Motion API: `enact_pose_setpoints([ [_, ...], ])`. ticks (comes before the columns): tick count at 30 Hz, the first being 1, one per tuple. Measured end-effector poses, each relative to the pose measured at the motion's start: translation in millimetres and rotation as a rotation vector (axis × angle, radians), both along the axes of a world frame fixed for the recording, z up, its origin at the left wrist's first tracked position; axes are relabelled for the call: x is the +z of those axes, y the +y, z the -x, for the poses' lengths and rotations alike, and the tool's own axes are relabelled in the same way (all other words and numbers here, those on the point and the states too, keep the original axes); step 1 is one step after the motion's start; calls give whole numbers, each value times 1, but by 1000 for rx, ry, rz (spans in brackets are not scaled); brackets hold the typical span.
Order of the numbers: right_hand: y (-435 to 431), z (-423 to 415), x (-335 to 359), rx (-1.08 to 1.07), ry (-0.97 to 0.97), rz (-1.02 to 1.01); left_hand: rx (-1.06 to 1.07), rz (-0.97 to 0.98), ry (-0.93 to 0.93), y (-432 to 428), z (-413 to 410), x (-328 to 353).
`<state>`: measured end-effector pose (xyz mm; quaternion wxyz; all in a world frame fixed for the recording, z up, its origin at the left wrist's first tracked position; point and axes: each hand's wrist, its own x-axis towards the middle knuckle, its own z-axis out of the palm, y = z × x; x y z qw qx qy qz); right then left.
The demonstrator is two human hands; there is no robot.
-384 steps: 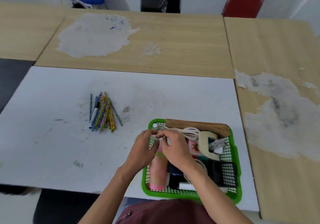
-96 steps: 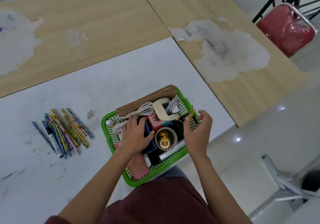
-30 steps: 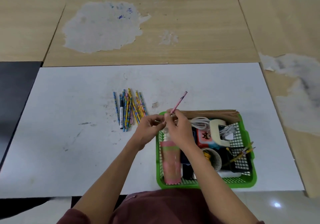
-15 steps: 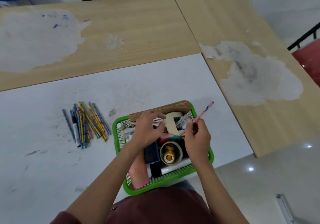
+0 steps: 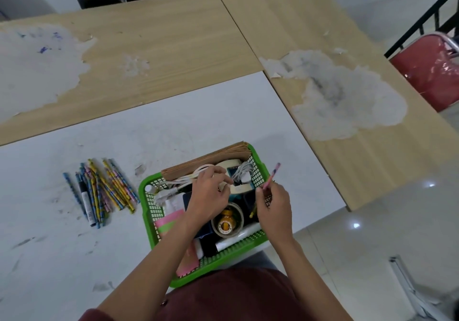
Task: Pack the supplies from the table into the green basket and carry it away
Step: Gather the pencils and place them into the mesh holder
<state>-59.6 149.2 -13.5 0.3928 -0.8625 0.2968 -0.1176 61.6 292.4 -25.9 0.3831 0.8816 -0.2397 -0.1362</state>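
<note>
The green basket [image 5: 146, 204] sits at the near edge of the white table, filled with brown envelopes [image 5: 206, 159], a white cable [image 5: 244, 173], a tape roll [image 5: 227, 222] and a pink tube [image 5: 169, 221]. My right hand [image 5: 273, 207] pinches a pink pencil [image 5: 272, 178] over the basket's right rim, tip pointing up and right. My left hand [image 5: 210, 194] hovers over the basket's middle with loosely curled fingers; whether it holds anything I cannot tell. A pile of several coloured pencils and a marker [image 5: 101, 191] lies on the table left of the basket.
The white table [image 5: 173, 127] adjoins two worn wooden tables [image 5: 161, 47]. A red chair [image 5: 432, 70] and a black railing stand at far right. A black chair back is at the top. Tiled floor lies to the right of the table.
My right hand has lowered the pink pencil closer to the basket's right rim. My left hand stays over the basket's contents. The pencil pile on the table has not moved.
</note>
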Motion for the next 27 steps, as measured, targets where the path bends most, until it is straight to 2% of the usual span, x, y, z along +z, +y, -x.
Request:
enact_pose_setpoints([
  [3, 5, -1, 1, -50, 14, -3, -19, 29, -8, 2, 2, 0],
  [7, 21, -15, 14, -21, -108, 113, -33, 81, -50, 13, 0, 6],
  [10, 46, -33, 16, 178, -171, 191, 43, 145, -50, 32, -3, 13],
  [15, 97, -63, 9, 532, -134, 194, 349, 138, -97, 88, -16, 17],
  [19, 136, -85, 4, 843, -41, 135, 591, -22, 4, 154, -22, -3],
  [23, 173, -111, 1, 1129, 169, 209, 764, -231, 164, 216, -19, -22],
  [27, 180, -133, 7, 1196, 395, 246, 861, -434, 275, 248, -23, -29],
])
